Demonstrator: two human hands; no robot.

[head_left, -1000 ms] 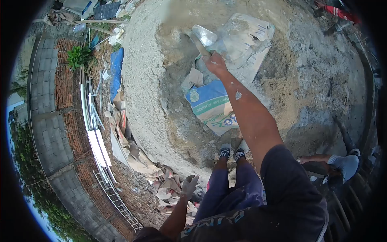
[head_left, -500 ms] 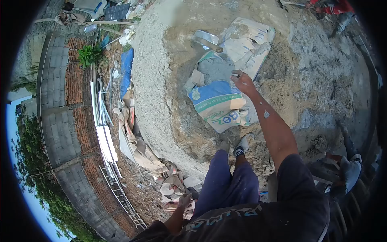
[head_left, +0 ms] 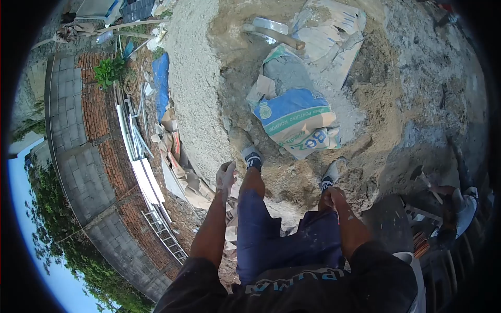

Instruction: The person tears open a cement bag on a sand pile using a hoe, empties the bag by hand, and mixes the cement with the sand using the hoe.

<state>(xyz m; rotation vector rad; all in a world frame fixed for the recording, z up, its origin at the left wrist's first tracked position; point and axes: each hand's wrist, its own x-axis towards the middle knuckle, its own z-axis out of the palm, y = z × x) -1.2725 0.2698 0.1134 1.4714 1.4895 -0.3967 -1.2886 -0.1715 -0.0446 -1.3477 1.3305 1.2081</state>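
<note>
My left hand, coated in grey dust, hangs beside my left shin with its fingers curled together and nothing visible in it. My right hand is closed at my right knee, against the trouser leg; what it holds, if anything, is hidden. Beyond my feet a torn cement bag lies on the ground, grey powder showing in its opening. A second, flattened bag lies behind it. A wooden-handled tool with a shiny blade rests near both bags.
A pale ridge of sand or powder curves along the left. Farther left are a blue sheet, pipes, a ladder and a brick and block wall. At lower right, another person's arm is near a hammer.
My right hand has drawn back from the cement bag to my knee. My left hand has moved up and forward. My feet now stand farther apart, and the view has shifted.
</note>
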